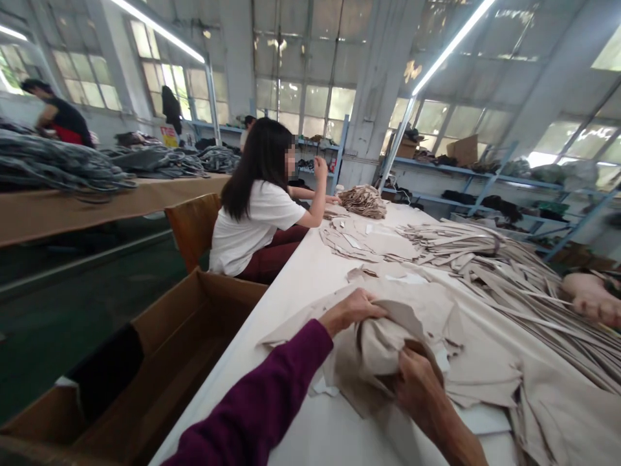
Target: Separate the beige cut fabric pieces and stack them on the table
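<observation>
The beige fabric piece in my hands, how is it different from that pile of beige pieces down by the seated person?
The beige fabric piece is bunched up and gripped by the left hand and right hand; the pile of beige pieces lies untouched on the white table. The held piece is a single crumpled item near the camera; the pile is many stacked pieces at the far end. Both look the same beige cloth.

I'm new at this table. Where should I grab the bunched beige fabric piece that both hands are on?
Probably at its raised, folded hump: the bunched beige fabric piece stands up there. The left hand grips its far edge, the right hand its near fold.
</observation>
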{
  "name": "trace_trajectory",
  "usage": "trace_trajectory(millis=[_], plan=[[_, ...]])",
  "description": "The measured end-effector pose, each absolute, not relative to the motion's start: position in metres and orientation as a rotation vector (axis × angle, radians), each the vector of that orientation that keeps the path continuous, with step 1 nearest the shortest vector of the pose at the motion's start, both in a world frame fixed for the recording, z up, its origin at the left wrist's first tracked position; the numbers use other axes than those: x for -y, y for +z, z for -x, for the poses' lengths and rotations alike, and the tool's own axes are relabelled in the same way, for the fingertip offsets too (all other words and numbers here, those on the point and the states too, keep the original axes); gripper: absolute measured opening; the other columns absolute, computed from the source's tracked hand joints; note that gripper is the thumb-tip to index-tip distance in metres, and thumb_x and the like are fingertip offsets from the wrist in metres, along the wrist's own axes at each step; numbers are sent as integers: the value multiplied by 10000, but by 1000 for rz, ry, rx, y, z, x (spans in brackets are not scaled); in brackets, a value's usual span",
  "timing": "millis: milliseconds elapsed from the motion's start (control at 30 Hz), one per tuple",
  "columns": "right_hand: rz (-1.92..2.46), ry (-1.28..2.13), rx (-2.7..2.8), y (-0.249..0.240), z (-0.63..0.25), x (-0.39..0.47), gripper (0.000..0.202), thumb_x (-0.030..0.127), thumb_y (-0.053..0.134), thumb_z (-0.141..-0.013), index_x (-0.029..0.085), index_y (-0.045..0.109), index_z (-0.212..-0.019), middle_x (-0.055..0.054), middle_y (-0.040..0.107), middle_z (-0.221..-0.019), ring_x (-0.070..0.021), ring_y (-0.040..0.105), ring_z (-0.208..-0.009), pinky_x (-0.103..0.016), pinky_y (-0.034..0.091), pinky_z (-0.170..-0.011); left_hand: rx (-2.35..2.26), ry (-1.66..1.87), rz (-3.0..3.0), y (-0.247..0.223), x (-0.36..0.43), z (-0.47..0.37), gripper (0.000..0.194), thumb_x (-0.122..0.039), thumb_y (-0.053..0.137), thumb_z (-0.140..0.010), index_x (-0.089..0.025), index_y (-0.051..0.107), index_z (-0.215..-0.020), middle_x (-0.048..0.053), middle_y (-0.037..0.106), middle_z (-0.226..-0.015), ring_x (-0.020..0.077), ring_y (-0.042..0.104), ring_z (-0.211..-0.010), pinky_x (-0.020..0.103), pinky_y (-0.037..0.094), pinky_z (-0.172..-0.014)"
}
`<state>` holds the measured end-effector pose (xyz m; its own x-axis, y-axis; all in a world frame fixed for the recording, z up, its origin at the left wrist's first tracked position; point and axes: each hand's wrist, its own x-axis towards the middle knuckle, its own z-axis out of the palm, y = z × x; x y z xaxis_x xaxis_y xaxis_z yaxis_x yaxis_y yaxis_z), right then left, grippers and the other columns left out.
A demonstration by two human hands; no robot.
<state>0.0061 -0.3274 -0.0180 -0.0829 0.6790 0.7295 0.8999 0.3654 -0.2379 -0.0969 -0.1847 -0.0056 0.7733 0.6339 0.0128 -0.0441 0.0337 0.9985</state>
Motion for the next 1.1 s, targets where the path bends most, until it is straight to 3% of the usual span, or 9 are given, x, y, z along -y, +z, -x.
trace_trajectory(millis=[100, 267, 367, 433, 533, 600, 767, 933, 1100], plan=[[1373, -402, 1827, -14, -2, 333, 132, 182, 444, -767, 202, 499, -649, 18, 489, -562, -126, 479, -512, -217, 391, -487, -562, 598, -1394, -28, 172, 101, 294, -337, 615, -637, -76, 639, -771, 50, 623, -689, 108, 540, -573, 232, 452, -572], [1705, -433, 1029, -8, -37, 335, 194, 228, 507, -703, 214, 378, -559, 85, 263, -484, -88, 302, -442, -213, 285, -451, -663, 602, -1459, -30, 194, 82, 381, -375, 610, -676, -61, 615, -892, 109, 626, -829, 199, 591, -713, 345, 497, -648], [1750, -359, 792, -6, -56, 337, 232, 254, 522, -702, 205, 375, -530, 85, 251, -488, -86, 286, -473, -217, 273, -465, -703, 868, -1710, -4, 222, 74, 409, -257, 577, -735, -122, 530, -1118, 115, 562, -1106, 215, 539, -981, 363, 433, -860], [1733, -309, 774, -8, -60, 337, 240, 262, 529, -695, 201, 380, -517, 85, 257, -491, -85, 280, -486, -220, 265, -468, -549, 1034, -2130, 14, 242, 74, 324, -191, 492, -801, -179, 530, -1123, 84, 540, -1171, 191, 495, -1071, 333, 374, -937], [1689, -198, 777, -11, -63, 337, 234, 269, 537, -687, 196, 393, -518, 87, 276, -496, -83, 281, -498, -219, 262, -468, -355, 894, -2669, 28, 265, 79, 170, -255, 443, -857, -174, 585, -906, 67, 620, -947, 196, 565, -915, 324, 409, -845], [1674, -124, 737, -12, -66, 338, 214, 278, 545, -678, 188, 425, -525, 87, 298, -493, -83, 290, -498, -217, 264, -456, -401, 764, -2768, 28, 275, 80, 229, -379, 478, -845, -168, 564, -828, 55, 626, -820, 201, 587, -781, 303, 427, -717], [1573, 55, 655, -12, -73, 339, 180, 269, 589, -615, 177, 468, -519, 94, 340, -445, -73, 311, -433, -209, 256, -389, -399, 639, -2831, 12, 288, 76, 363, -520, 556, -768, -196, 543, -930, 50, 652, -802, 222, 613, -726, 272, 383, -582], [1204, 461, 401, -14, -75, 332, 206, 288, 671, -558, 174, 539, -666, 70, 518, -500, -104, 462, -414, -219, 372, -386, -445, 553, -2939, 8, 287, 75, 151, -294, 581, -760, -225, 563, -894, 36, 657, -777, 210, 611, -668, 263, 338, -526], [1185, 631, 666, -3, -69, 334, 371, 392, 717, -631, 165, 578, -890, -10, 632, -805, -141, 604, -626, -267, 498, -589, -984, 1009, -2786, 17, 261, 80, 154, -170, 429, -824, -184, 555, -911, 48, 619, -839, 185, 584, -706, 275, 337, -561]])
